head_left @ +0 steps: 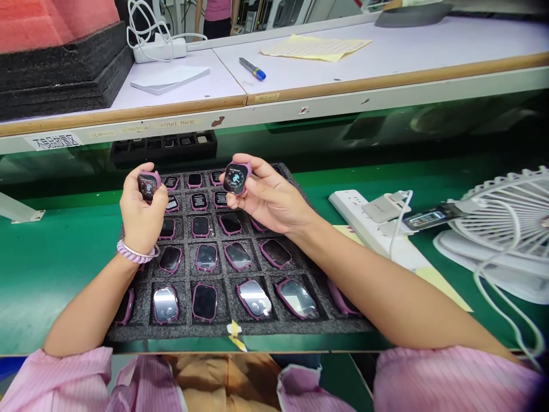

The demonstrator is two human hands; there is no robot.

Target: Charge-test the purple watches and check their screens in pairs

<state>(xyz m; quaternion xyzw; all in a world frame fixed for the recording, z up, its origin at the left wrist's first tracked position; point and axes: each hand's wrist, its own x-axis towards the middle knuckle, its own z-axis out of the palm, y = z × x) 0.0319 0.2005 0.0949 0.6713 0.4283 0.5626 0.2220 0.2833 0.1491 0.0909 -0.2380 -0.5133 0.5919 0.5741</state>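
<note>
My left hand [141, 214] is closed around a smartwatch [148, 186] with a purple case and a lit screen, at the tray's far left corner. In my right hand [272, 197] is another purple smartwatch [237, 177], pinched by its edges, its lit dial facing me. Both are raised above a dark foam tray [184, 286]. Rows of strapless purple watches lie in the tray's square compartments, such as a watch [205, 301] with a black screen in the front row. A few in the far rows show white text. My forearms hide some compartments at both sides.
Right of the tray are a white power strip [349, 206] with a plugged-in charger [383, 207] and a white fan [510, 223] with a loose cable. A raised shelf [309, 74] crosses behind, bearing a marker [253, 68], papers and stacked foam [64, 68]. A person [218, 14] stands beyond.
</note>
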